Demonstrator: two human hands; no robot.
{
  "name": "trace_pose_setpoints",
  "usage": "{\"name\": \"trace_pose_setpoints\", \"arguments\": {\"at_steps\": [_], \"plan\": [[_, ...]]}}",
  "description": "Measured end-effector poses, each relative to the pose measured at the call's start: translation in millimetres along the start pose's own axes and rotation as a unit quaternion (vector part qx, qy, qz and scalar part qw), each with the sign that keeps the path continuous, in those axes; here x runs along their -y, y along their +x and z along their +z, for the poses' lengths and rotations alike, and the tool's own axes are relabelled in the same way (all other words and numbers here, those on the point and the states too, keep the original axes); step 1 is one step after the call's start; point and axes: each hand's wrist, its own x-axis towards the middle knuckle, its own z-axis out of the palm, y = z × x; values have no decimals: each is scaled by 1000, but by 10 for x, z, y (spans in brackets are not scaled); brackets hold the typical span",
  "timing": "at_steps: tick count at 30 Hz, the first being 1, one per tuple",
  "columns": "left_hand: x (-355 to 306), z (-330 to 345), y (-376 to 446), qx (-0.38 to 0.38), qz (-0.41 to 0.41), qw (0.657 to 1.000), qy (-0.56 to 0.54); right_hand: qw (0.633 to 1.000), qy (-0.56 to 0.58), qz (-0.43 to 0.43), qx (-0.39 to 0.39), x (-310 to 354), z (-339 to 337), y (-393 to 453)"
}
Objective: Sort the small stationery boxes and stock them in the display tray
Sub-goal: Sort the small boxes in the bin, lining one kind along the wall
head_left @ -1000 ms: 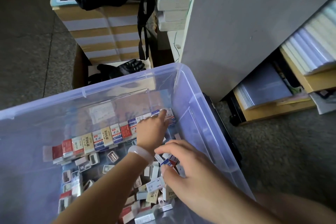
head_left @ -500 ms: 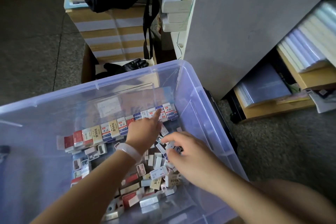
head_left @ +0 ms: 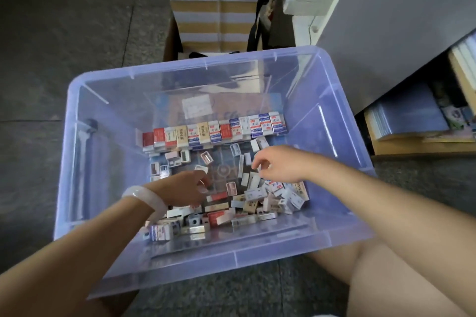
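Observation:
A clear bluish plastic bin (head_left: 77, 136) sits on the floor in front of me. Along the far side of its bottom, a row of small stationery boxes (head_left: 213, 131) stands upright, red, cream and blue-white. Several loose small boxes (head_left: 247, 203) lie scattered and piled nearer me. My left hand (head_left: 185, 188), with a white bangle on the wrist, reaches over the pile with its fingers curled down; what they hold is hidden. My right hand (head_left: 280, 162) hovers above the loose boxes on the right, its fingers loosely curled with nothing plainly in them.
A striped cardboard carton (head_left: 213, 8) with a black bag strap (head_left: 260, 20) stands behind the bin. A grey cabinet (head_left: 386, 20) is at the right, with stacked plastic sleeves and books (head_left: 412, 116) under it. My bare knee (head_left: 386, 278) is beside the bin.
My left hand has pulled back from the standing row to the loose pile. My right hand has lifted and moved right. The view has tilted down, so the whole bin shows.

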Motion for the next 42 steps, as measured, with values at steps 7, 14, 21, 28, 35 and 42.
{"name": "trace_pose_setpoints", "arguments": {"at_steps": [7, 14, 21, 28, 35, 42], "plan": [[-71, 96, 22, 24, 15, 1000, 2, 951, -278, -59, 120, -3, 499, 397], [-262, 254, 25, 2, 44, 997, 57, 923, -355, -116, 95, -23, 616, 464], [-71, 356, 76, -16, 53, 971, 232, 914, -372, -150, 60, 23, 715, 469], [-47, 419, 119, 41, 16, 970, 241, 946, -295, -134, 32, -61, 609, 403], [-24, 392, 134, 61, 18, 984, 164, 948, -284, -111, 86, -56, 618, 412], [13, 256, 97, -58, -26, 996, 63, 987, -124, -92, 46, -70, 555, 472]]}}
